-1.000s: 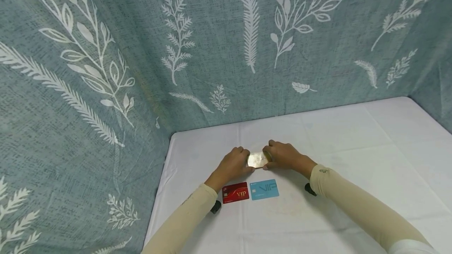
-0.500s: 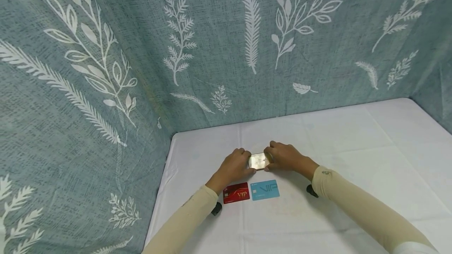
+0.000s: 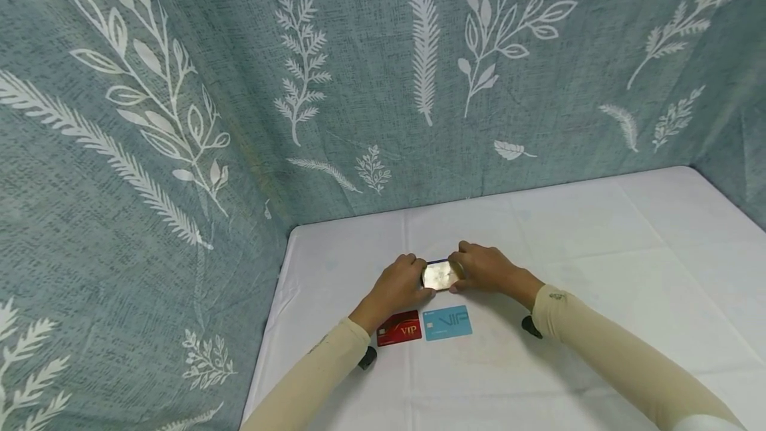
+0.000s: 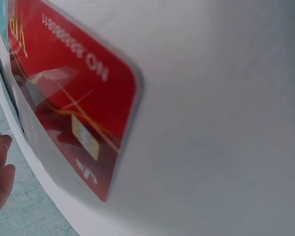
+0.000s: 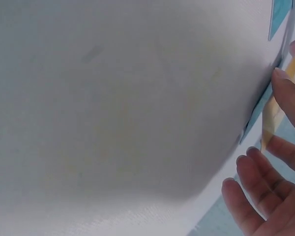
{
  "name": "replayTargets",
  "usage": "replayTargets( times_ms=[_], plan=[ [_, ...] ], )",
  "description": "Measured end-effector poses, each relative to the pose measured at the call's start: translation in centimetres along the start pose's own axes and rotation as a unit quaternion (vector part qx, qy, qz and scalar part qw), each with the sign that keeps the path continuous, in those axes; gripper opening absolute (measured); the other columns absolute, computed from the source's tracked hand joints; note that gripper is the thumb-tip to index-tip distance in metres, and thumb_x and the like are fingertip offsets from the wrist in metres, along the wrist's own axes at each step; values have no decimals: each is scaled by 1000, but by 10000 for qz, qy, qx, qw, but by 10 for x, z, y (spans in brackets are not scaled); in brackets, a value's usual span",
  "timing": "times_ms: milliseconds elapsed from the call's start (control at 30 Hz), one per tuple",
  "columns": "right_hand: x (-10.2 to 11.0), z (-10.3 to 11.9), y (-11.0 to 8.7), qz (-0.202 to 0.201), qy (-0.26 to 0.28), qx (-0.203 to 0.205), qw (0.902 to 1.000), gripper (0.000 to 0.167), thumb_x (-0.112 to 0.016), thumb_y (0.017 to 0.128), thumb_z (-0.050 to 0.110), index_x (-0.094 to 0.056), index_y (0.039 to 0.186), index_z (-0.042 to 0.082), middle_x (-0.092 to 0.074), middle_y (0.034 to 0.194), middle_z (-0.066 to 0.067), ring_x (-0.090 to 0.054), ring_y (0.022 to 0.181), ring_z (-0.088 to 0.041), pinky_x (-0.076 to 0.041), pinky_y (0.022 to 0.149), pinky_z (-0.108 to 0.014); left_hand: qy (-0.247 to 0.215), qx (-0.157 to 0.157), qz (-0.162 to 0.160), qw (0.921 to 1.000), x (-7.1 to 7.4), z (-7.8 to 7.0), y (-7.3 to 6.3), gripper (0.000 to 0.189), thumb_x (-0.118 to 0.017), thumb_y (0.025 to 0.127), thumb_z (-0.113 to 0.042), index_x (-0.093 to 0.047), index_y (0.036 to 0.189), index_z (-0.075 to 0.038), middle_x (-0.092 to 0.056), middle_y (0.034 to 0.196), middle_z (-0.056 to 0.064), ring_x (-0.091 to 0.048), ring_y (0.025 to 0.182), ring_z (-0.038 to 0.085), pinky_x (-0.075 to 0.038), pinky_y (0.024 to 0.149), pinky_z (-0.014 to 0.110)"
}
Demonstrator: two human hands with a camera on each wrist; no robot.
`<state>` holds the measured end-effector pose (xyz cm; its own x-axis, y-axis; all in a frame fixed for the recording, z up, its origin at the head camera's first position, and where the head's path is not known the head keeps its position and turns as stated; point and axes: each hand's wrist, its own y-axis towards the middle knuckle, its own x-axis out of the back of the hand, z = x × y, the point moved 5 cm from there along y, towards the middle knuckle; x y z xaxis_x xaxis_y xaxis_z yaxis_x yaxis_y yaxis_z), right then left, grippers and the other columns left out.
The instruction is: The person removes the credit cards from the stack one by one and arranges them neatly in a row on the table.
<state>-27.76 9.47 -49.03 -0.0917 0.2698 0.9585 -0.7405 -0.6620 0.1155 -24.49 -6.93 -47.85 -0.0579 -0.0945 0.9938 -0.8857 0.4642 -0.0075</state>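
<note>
A shiny gold card (image 3: pixel 439 276) is held between both hands, low over the white table. My left hand (image 3: pixel 398 283) pinches its left end, thumb on the near side and fingers on the far side. At the right end, my right hand (image 3: pixel 486 269) pinches it likewise; the right wrist view shows the card's thin edge (image 5: pixel 270 115) between thumb and fingertips, the other fingers loosely bent. A dark blue strip (image 3: pixel 439 260) shows along the gold card's far edge. Nearer lie a red VIP card (image 3: pixel 399 328) and a light blue VIP card (image 3: pixel 447 322), side by side and flat.
A white cloth (image 3: pixel 574 245) covers the table. Behind and to the left hangs a grey-green curtain (image 3: pixel 359 52) with white leaf prints. Black wrist devices sit under both forearms, the left one (image 3: pixel 368 358) close to the red card and the right one (image 3: pixel 531 326) farther off.
Both hands have moved slightly toward me and to the right with the gold card. The dark blue strip along its far edge has come into sight.
</note>
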Motion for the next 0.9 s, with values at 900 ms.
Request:
replayTargets(
  times_ms=[900],
  plan=[
    [1,0,-9,41,-19,-37,10000,56,-85,77,45,-71,117,9,-58,93,-2,-47,70,-8,-42,57,-23,-58,-189,-275,9994,-4,-7,-4,53,-75,89,-42,-64,123,-4,-65,108,6,-58,95,15,-54,82,27]
  ],
)
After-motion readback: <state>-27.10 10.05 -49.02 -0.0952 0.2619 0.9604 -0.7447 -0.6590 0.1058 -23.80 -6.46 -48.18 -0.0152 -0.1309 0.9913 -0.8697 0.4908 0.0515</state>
